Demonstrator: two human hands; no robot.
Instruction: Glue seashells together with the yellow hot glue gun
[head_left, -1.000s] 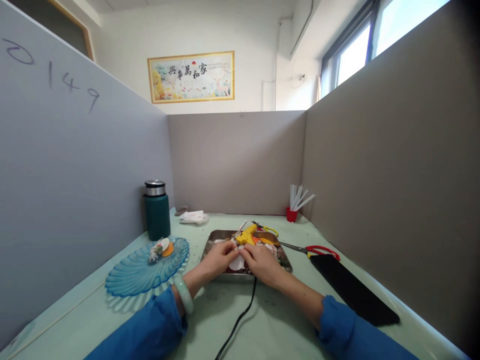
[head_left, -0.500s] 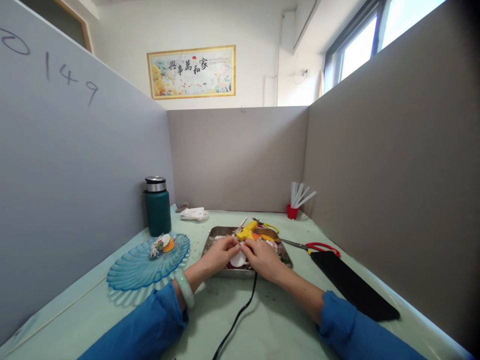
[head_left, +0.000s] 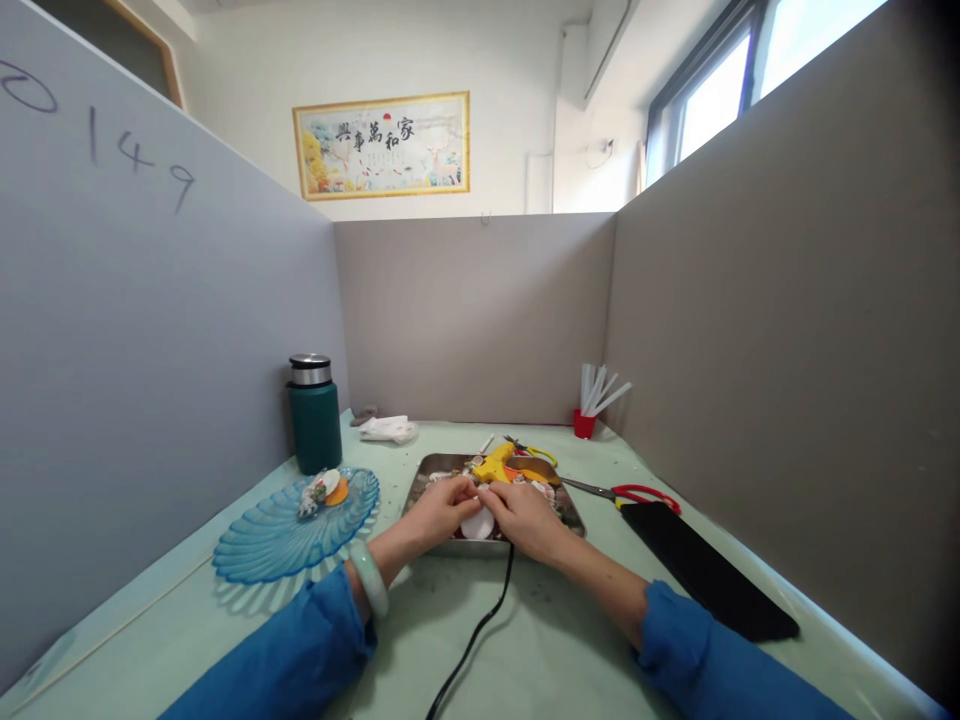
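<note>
My left hand (head_left: 444,508) and my right hand (head_left: 521,515) meet above a metal tray (head_left: 463,547), thumbs and fingertips pinched together. Between them a white round disc (head_left: 478,525) shows just below the fingertips, and both hands appear to grip its upper edge. The fingers hide that edge and anything small held there. Just beyond my hands a yellow glue gun (head_left: 495,464) rests on the tray, among small white and orange pieces that are hard to make out. A black cord (head_left: 480,630) runs from the tray toward me.
A blue glass plate (head_left: 262,545) with small decorations (head_left: 324,490) lies left, before a green bottle (head_left: 315,425). Red-handled scissors (head_left: 646,495) and a black strip (head_left: 709,570) lie right. White sticks stand in a red cup (head_left: 584,424); yellow-handled pliers (head_left: 536,452) lie behind the tray.
The white disc has turned slightly and shows a rounder, lower face between my hands. My fingers have shifted very little; everything else stays in place.
</note>
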